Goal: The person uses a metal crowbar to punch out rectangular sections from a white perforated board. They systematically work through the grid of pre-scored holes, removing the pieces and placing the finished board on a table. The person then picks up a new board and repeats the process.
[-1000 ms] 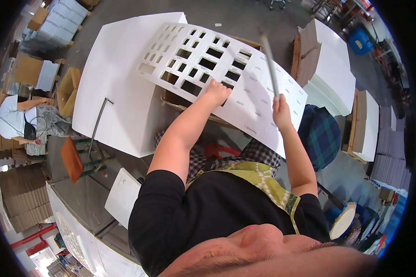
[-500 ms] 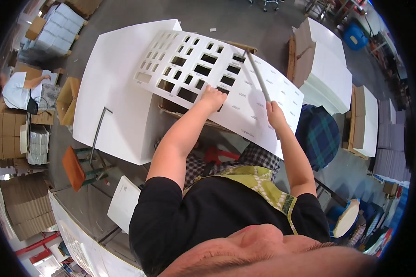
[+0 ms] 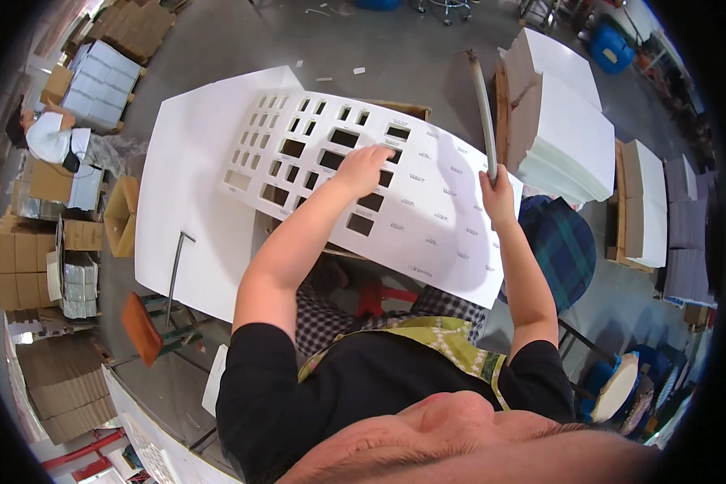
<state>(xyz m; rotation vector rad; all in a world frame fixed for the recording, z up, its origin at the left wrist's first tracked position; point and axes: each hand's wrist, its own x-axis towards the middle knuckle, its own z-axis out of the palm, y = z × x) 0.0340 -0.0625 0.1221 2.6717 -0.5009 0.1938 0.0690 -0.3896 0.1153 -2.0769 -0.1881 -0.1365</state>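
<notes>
A large white printed board (image 3: pixel 452 214) lies before me, with rows of rectangular cut-out openings on its left and middle and small printed marks on its right. My left hand (image 3: pixel 361 172) rests on the board, holding nothing, fingers stretched toward one opening in the rightmost cut column. In my right hand (image 3: pixel 498 196) is a long grey rod (image 3: pixel 484 109), gripped near its lower end. The rod stands raised over the board's right side, and its small dark tip (image 3: pixel 471 56) is apart from the board.
A big stack of white sheets (image 3: pixel 181 177) stands under the board's left side. More white stacks (image 3: pixel 561 129) sit on pallets at the right. A plaid-covered round seat (image 3: pixel 557 250) is beside my right arm. Small white scraps (image 3: pixel 359 71) lie on the floor. Another person (image 3: pixel 52 137) works far left.
My right hand has lifted the rod's tip away from the board and swung it up to the right. My left hand has shifted slightly left in the picture, near the upper openings.
</notes>
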